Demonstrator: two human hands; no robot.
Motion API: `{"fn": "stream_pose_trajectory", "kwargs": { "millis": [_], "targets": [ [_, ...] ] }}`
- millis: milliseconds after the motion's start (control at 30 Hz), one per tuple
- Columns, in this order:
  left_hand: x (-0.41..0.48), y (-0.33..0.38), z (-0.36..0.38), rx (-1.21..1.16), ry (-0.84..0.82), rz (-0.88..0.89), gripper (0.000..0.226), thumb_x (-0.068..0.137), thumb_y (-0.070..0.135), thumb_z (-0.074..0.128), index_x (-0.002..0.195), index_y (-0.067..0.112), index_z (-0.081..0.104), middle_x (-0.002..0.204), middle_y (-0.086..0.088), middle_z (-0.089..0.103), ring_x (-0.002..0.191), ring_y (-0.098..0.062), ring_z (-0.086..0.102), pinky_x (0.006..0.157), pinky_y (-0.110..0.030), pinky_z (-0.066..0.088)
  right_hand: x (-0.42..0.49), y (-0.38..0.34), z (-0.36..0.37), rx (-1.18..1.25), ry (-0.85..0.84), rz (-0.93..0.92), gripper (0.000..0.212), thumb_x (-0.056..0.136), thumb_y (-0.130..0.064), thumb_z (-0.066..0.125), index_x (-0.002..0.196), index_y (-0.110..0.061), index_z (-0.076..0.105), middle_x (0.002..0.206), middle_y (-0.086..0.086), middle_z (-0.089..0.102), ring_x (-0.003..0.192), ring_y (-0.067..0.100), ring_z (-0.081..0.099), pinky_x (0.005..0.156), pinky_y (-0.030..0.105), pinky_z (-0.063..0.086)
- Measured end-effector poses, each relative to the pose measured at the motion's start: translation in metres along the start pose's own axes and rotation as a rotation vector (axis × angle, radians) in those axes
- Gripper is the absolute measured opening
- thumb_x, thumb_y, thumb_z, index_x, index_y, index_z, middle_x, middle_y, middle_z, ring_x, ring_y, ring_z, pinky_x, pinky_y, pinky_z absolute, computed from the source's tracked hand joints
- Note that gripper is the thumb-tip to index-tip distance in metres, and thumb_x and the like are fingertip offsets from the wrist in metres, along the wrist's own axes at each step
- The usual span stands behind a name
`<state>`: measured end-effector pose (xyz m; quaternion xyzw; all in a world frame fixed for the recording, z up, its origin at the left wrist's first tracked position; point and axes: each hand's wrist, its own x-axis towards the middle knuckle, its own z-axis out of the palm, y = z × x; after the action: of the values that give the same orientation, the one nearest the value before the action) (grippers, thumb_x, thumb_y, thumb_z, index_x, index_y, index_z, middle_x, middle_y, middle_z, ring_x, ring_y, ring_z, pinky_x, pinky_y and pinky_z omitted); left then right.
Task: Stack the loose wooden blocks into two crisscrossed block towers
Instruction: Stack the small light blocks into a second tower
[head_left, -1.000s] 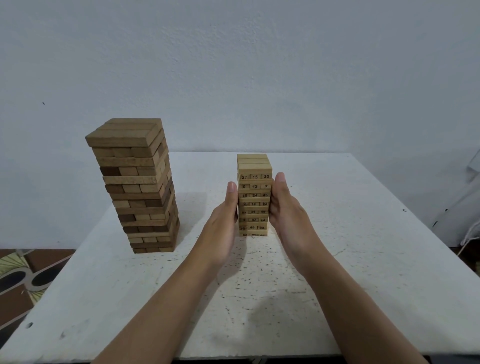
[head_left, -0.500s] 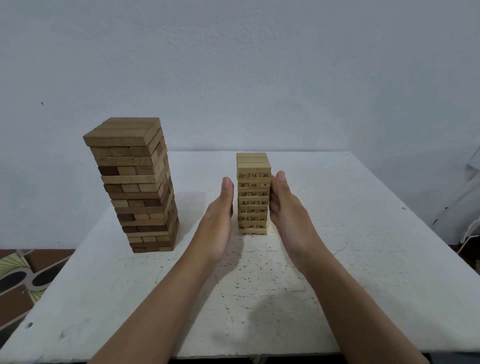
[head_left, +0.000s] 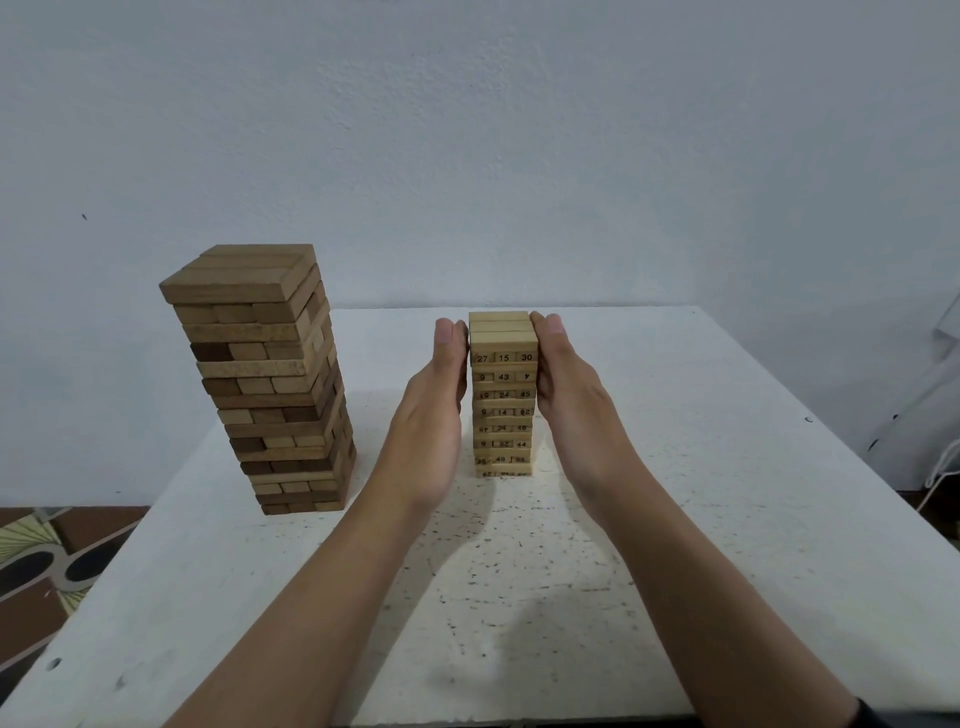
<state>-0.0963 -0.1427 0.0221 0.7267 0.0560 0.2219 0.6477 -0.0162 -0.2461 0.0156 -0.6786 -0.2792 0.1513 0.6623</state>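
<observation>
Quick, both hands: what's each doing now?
Left hand: open, straight fingers against the left side of the numbered block tower.
Right hand: open, flat against its right side.

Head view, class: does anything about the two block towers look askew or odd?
Nothing fallen. The large dark tower has uneven layers, some blocks jutting from its sides. The small numbered tower stands straight between the left hand and right hand, though several numbers read upside down.

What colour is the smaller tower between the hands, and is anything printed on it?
Pale yellowish wood, small tower, black numbers on block ends; head view.
</observation>
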Motion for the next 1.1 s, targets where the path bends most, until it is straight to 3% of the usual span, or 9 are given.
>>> {"fn": "stream_pose_trajectory", "kwargs": {
  "millis": [100, 333, 500, 800, 967, 1033, 1100],
  "targets": [
    [0.002, 0.0, 0.001, 0.004, -0.009, 0.016, 0.048, 0.09, 0.075, 0.019, 0.096, 0.069, 0.066, 0.12, 0.034, 0.065, 0.123, 0.015, 0.051, 0.107, -0.022, 0.03, 0.0, 0.001, 0.001, 0.0, -0.005, -0.007, 0.054, 0.105, -0.059, 0.02, 0.125, -0.038, 0.065, 0.117, -0.011, 0.071, 0.105, -0.003, 0.066, 0.073, 0.01, 0.051],
    [0.002, 0.003, 0.003, -0.003, -0.028, 0.022, 0.047, 0.088, 0.069, 0.019, 0.085, 0.072, 0.066, 0.109, 0.041, 0.065, 0.113, 0.022, 0.053, 0.101, -0.017, 0.031, 0.001, 0.001, 0.001, 0.002, -0.014, -0.011, 0.054, 0.105, -0.059, 0.02, 0.126, -0.037, 0.065, 0.117, -0.011, 0.071, 0.106, -0.004, 0.066, 0.071, 0.005, 0.05],
    [0.003, 0.0, 0.001, 0.014, -0.018, 0.011, 0.046, 0.088, 0.076, 0.019, 0.092, 0.072, 0.065, 0.115, 0.04, 0.064, 0.118, 0.02, 0.051, 0.106, -0.021, 0.029, 0.0, 0.002, 0.001, 0.007, -0.016, -0.012, 0.055, 0.105, -0.059, 0.02, 0.128, -0.035, 0.065, 0.117, -0.009, 0.072, 0.104, -0.003, 0.067, 0.07, 0.005, 0.05],
    [0.001, 0.001, 0.002, 0.021, -0.023, -0.01, 0.045, 0.09, 0.071, 0.018, 0.089, 0.075, 0.063, 0.112, 0.042, 0.063, 0.115, 0.022, 0.051, 0.104, -0.02, 0.03, 0.0, 0.001, 0.0, -0.011, -0.022, -0.021, 0.056, 0.105, -0.059, 0.02, 0.129, -0.034, 0.064, 0.118, -0.01, 0.071, 0.107, -0.003, 0.066, 0.073, 0.006, 0.05],
    [0.0, -0.001, 0.0, 0.029, -0.001, -0.029, 0.043, 0.09, 0.076, 0.019, 0.096, 0.074, 0.062, 0.118, 0.041, 0.061, 0.122, 0.02, 0.048, 0.109, -0.022, 0.029, -0.002, -0.002, -0.001, -0.005, 0.011, -0.017, 0.048, 0.105, -0.059, 0.021, 0.119, -0.044, 0.065, 0.111, -0.025, 0.07, 0.102, -0.017, 0.061, 0.071, 0.003, 0.048],
    [-0.003, -0.006, -0.004, 0.031, 0.022, -0.052, 0.051, 0.086, 0.087, 0.023, 0.12, 0.069, 0.056, 0.134, 0.038, 0.054, 0.132, 0.017, 0.04, 0.119, -0.028, 0.025, -0.005, 0.0, -0.003, 0.014, 0.053, -0.026, 0.042, 0.105, -0.058, 0.023, 0.125, -0.049, 0.059, 0.123, -0.032, 0.063, 0.114, -0.022, 0.052, 0.092, 0.006, 0.045],
    [-0.006, -0.013, -0.01, 0.051, 0.055, -0.087, 0.078, 0.081, 0.091, 0.03, 0.148, 0.052, 0.039, 0.152, 0.034, 0.04, 0.142, 0.012, 0.031, 0.125, -0.036, 0.02, -0.009, 0.005, -0.005, -0.005, 0.135, -0.056, 0.047, 0.106, -0.056, 0.028, 0.147, -0.041, 0.046, 0.149, -0.024, 0.048, 0.137, -0.01, 0.039, 0.118, 0.026, 0.032]
  ]
}}
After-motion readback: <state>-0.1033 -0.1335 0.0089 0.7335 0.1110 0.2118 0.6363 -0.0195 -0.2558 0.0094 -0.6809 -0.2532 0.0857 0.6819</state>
